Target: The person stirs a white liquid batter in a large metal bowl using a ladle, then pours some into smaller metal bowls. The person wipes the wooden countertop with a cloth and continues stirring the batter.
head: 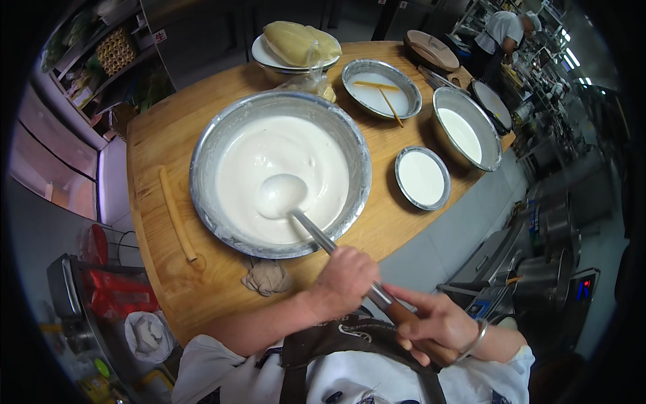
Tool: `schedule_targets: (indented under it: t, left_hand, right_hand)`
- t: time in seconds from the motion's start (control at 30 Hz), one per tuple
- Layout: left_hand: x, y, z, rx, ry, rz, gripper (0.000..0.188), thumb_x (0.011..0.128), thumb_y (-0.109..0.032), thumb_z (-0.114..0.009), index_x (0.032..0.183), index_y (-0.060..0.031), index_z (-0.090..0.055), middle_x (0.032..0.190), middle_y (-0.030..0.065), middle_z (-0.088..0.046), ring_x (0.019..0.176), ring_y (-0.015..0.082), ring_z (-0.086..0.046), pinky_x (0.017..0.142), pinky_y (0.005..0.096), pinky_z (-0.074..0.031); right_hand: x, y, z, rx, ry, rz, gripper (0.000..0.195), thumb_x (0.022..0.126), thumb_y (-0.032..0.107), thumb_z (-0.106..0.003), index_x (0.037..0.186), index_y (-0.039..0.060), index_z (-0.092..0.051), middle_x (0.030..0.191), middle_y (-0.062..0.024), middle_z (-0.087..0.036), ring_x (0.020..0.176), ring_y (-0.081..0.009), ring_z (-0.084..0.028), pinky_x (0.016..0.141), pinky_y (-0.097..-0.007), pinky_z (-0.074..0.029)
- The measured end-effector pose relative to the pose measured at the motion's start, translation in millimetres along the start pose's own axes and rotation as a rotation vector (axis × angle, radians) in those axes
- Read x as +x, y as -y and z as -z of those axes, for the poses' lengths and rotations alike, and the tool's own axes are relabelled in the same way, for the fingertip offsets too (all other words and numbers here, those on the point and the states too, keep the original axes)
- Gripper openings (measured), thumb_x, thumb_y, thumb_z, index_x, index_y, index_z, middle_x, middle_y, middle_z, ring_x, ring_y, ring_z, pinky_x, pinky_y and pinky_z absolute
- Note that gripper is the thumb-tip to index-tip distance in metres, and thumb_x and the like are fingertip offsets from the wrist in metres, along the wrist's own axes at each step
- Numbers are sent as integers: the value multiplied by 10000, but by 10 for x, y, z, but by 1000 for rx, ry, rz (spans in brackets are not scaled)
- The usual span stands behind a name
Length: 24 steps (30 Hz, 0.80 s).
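A long-handled ladle [314,227] crosses the rim of a large metal basin [359,144]. Its bowl rests in thick white batter [242,166], partly coated by it. My left hand [348,278] grips the metal shaft just outside the basin's near rim. Farther back along the same tool, my right hand [436,323] holds the wooden handle, with a bracelet at the wrist. Against the basin's near side lies a crumpled cloth [265,278].
A wooden rolling pin [176,214] lies left on the wooden table [146,151]. Right of the basin stand a small bowl [423,178] and a larger one [459,132] of white liquid. Behind are a bowl with sticks [381,88] and bagged dough [298,44]. Another person [502,38] works far right.
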<state>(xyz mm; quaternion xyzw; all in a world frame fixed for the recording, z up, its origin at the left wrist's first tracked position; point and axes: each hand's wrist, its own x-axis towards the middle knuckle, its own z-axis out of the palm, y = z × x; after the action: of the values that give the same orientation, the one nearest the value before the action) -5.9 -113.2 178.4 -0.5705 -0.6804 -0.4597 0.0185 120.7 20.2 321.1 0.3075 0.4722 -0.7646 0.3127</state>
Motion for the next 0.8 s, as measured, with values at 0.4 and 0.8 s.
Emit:
schedule_targets:
  t: [0.4,0.8]
  left_hand:
    - [103,66,-114,-3,-3,-46,101,734,-122,-616,741,-72,-528,721,93,-512,733,291,-514,673,411,-383]
    - [297,385,-251,64,73,-99,169,680,-51,-633,797,-50,-510,776,140,-519,775,336,-517,773,457,-394]
  right_hand:
    - [-14,10,10,-27,-40,38,696,860,-37,-507,1456,207,-244,697,-108,-545,477,-176,-567,443,-260,-484]
    - [265,-115,313,-169,-57,249,687,868,39,-487,1470,192,-193,669,-43,-487,455,-109,-508,378,-247,-435]
